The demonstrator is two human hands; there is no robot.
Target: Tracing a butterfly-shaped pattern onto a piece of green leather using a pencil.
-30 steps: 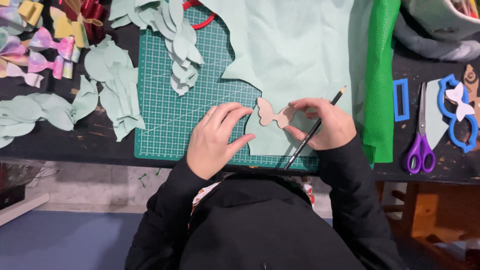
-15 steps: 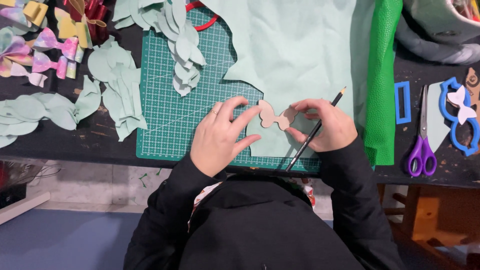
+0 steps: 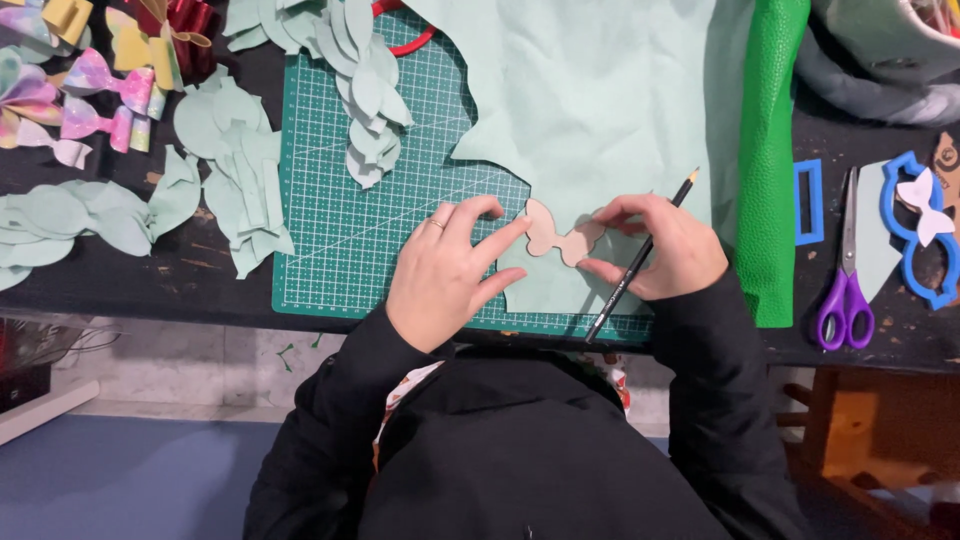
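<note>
Left hand (image 3: 443, 275): fingers spread flat, pinning tan bow-shaped cardboard template (image 3: 556, 238) to pale mint felt sheet (image 3: 580, 100) | right hand (image 3: 668, 248): fingers steadying template, gripping black pencil (image 3: 640, 260) | green cutting mat (image 3: 350, 230) beneath | purple-handled scissors (image 3: 845, 290) well apart on worktop.

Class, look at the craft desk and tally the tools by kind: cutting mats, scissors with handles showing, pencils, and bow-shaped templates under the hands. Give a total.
Cutting mat: 1
Purple-handled scissors: 1
Red-handled scissors, mostly hidden: 1
Pencil in the right hand: 1
Bow-shaped template, touched by the left hand: 1
Total: 5
</note>
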